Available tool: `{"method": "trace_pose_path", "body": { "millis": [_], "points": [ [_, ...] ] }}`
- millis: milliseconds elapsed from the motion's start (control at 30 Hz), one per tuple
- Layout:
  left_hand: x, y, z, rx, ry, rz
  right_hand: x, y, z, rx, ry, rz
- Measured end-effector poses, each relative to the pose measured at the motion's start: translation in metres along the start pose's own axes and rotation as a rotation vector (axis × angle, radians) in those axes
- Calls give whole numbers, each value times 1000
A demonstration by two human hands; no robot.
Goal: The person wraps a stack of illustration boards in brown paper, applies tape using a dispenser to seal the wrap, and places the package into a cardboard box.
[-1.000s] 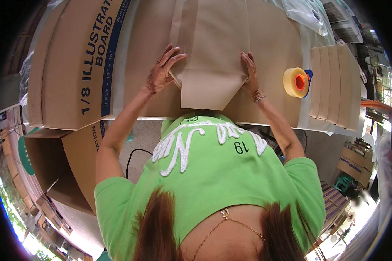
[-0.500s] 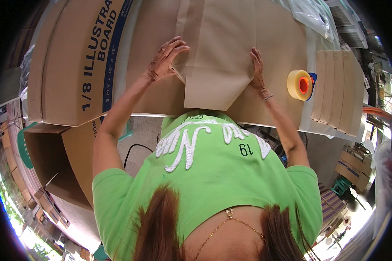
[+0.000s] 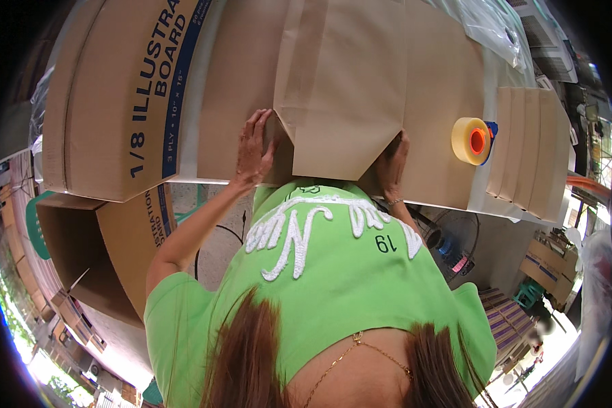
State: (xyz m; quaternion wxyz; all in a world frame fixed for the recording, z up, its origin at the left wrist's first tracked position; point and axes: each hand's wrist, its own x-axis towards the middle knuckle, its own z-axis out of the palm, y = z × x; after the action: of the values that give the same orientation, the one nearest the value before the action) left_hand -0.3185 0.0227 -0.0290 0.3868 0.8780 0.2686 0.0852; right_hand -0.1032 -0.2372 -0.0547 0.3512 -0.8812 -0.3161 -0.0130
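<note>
Centrally, the left hand (image 3: 253, 146) lies flat with fingers spread on the brown paper wrapping (image 3: 347, 88) at the tabletop's near edge; the right hand (image 3: 392, 163) grips the paper's lower right fold. A tape dispenser (image 3: 474, 140) sits right of it, a large cardboard box (image 3: 109, 95) upper left.

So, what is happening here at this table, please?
A person in a green shirt is working on a sheet of brown wrapping paper spread over a flat package on the table. The left hand presses flat on the paper beside a folded flap, and the right hand holds the paper at the near edge on the other side. A roll of clear tape in a dispenser lies untouched to the right. A large cardboard box lies to the left.
</note>
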Motion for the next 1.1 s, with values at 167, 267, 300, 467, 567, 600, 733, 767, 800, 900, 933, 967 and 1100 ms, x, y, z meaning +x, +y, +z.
{"method": "trace_pose_path", "body": {
  "millis": [167,267,300,467,567,600,733,767,800,900,933,967,1100],
  "points": [
    [1,-13,-15,200,-70,272,9,19,-24,50,-179,-234],
    [-2,-7,-2,267,-43,287,15,18,-21,24,-170,-336],
    [-3,-7,3,286,-26,282,17,16,-19,25,-141,-382],
    [-3,-12,5,358,-34,355,11,20,-18,-79,-216,-258],
    [8,-23,-12,335,-103,495,14,37,-30,-132,-335,-353],
    [13,-27,-16,325,-128,547,17,40,-34,-155,-372,-423],
    [32,-28,-17,379,-155,702,28,47,-33,-185,-510,-652],
    [36,-26,-13,395,-123,737,26,50,-25,-174,-481,-655],
    [38,-24,-10,410,-91,773,23,53,-22,-163,-452,-657],
    [33,-15,-17,564,-333,687,18,42,-26,-40,-592,-315],
    [33,-15,-17,568,-335,695,17,46,-24,-86,-570,-407],
    [35,-13,-18,573,-331,707,22,50,-25,-136,-541,-501],
    [51,-24,-20,450,-339,889,39,53,-41,-235,-693,-650]
  ]
}}
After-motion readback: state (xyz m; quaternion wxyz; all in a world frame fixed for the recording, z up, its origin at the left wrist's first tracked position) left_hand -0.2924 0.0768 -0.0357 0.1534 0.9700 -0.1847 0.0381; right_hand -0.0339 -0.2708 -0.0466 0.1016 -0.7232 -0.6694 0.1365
